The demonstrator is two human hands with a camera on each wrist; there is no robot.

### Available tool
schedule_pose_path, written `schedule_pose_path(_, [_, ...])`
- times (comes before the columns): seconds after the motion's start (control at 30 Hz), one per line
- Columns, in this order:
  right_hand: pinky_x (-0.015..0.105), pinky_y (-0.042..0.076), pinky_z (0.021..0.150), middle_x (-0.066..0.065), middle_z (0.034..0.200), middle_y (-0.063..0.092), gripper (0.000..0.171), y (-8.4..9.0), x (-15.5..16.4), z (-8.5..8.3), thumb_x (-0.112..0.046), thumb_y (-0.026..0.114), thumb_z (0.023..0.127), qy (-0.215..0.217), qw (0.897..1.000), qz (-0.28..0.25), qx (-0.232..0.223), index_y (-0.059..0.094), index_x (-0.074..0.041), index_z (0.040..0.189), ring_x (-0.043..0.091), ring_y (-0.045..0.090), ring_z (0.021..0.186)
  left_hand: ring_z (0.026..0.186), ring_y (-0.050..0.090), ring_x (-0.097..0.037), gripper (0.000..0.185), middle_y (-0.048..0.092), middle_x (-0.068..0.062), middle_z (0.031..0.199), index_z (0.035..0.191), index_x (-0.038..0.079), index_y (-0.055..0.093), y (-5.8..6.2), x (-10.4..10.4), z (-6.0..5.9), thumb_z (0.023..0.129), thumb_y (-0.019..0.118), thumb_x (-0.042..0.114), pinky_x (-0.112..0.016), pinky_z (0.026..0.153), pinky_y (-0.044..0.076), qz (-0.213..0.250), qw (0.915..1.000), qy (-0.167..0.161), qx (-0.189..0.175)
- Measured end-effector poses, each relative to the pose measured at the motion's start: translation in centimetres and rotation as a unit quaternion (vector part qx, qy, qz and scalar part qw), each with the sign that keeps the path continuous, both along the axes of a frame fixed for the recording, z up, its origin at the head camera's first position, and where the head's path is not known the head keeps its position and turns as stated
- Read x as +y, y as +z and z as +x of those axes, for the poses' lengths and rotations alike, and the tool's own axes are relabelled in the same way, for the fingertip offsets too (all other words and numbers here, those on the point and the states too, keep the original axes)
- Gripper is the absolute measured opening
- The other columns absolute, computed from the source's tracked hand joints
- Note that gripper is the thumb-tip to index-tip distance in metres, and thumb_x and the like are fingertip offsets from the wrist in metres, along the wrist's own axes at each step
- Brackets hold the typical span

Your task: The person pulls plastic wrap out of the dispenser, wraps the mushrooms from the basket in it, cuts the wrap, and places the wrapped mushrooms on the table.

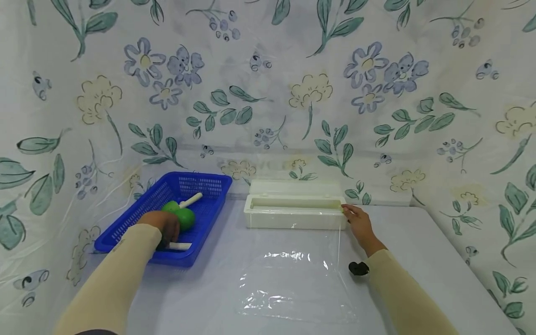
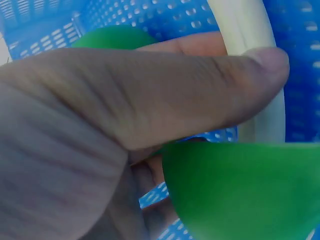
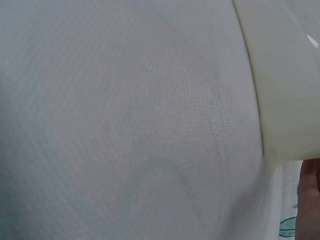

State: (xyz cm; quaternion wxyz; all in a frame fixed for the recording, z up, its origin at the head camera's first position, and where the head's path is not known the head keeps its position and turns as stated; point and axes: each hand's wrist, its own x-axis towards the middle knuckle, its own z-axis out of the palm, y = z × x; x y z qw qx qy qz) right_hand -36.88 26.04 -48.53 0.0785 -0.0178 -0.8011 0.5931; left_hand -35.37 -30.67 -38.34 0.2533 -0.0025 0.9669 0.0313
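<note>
My left hand [image 1: 161, 225] reaches into a blue plastic basket [image 1: 213, 200]. In the left wrist view its thumb lies across a white stick [image 2: 247, 25], with fingers behind, pinching it. A smooth green rounded piece [image 2: 240, 190] sits just below the thumb. Two green rounded pieces [image 1: 185, 218] and another white stick [image 1: 191, 200] show beside the hand. My right hand [image 1: 362, 228] has its fingers extended to the right end of a long white box [image 1: 293, 219], fingertips right at its corner. Clear plastic film [image 1: 293, 279] hangs over the box's front and spreads across the table.
The box's raised lid [image 1: 295, 187] stands at the back against a floral-patterned sheet [image 1: 268, 70]. A small black object [image 1: 358, 268] is next to the right sleeve [image 1: 406, 293]. The white table [image 1: 452, 260] extends past the box on the right.
</note>
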Motion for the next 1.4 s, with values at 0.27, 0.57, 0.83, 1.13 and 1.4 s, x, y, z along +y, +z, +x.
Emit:
schedule_pose_path(0.27, [0.048, 0.036, 0.105, 0.019, 0.147, 0.041, 0.042, -0.1, -0.2, 0.1, -0.024, 0.049, 0.104, -0.008, 1.000, -0.022, 0.007, 0.051, 0.003, 0.136, 0.034, 0.040, 0.131, 0.088, 0.052, -0.028, 0.019, 0.060, -0.004, 0.092, 0.092, 0.018, 0.072, 0.0, -0.6, -1.0, 0.078, 0.079, 0.007, -0.049, 0.081, 0.044, 0.033, 0.9989, -0.029, -0.014])
schedule_pose_path(0.57, [0.046, 0.034, 0.107, 0.021, 0.146, 0.041, 0.040, -0.1, -0.7, 0.3, -0.020, 0.049, 0.104, -0.014, 0.999, -0.045, -0.002, 0.051, 0.005, 0.136, 0.034, 0.038, 0.133, 0.099, 0.055, -0.031, 0.025, 0.064, -0.013, 0.109, 0.105, 0.011, 0.075, 1.2, -0.6, -1.5, 0.081, 0.075, 0.003, -0.053, 0.085, 0.047, 0.087, 0.9917, -0.088, 0.035])
schedule_pose_path(0.83, [0.046, 0.034, 0.107, 0.020, 0.148, 0.038, 0.042, 0.2, -0.7, 0.6, -0.022, 0.049, 0.104, -0.022, 0.999, -0.037, -0.024, 0.050, 0.002, 0.138, 0.034, 0.037, 0.134, 0.086, 0.059, -0.026, 0.031, 0.065, -0.009, 0.096, 0.116, 0.005, 0.070, 2.2, 0.2, -1.1, 0.085, 0.069, 0.002, -0.046, 0.078, 0.051, 0.113, 0.9777, -0.135, 0.113])
schedule_pose_path(1.13, [0.045, 0.033, 0.108, 0.018, 0.150, 0.037, 0.044, 0.0, -0.7, 0.6, -0.026, 0.049, 0.104, -0.021, 0.999, -0.035, -0.032, 0.048, -0.001, 0.140, 0.034, 0.036, 0.136, 0.095, 0.057, -0.030, 0.038, 0.064, -0.017, 0.115, 0.128, 0.009, 0.064, 2.6, 1.3, 0.5, 0.091, 0.062, 0.002, -0.054, 0.087, 0.047, 0.102, 0.9653, -0.145, 0.192])
schedule_pose_path(1.4, [0.046, 0.032, 0.108, 0.018, 0.151, 0.036, 0.045, -0.1, -0.8, 0.4, -0.027, 0.049, 0.104, -0.026, 0.998, -0.037, -0.035, 0.048, -0.001, 0.140, 0.035, 0.038, 0.134, 0.094, 0.061, -0.032, 0.042, 0.062, -0.016, 0.114, 0.130, 0.020, 0.064, 3.2, 3.0, 1.6, 0.091, 0.062, 0.005, -0.055, 0.082, 0.050, 0.039, 0.9395, -0.187, 0.285])
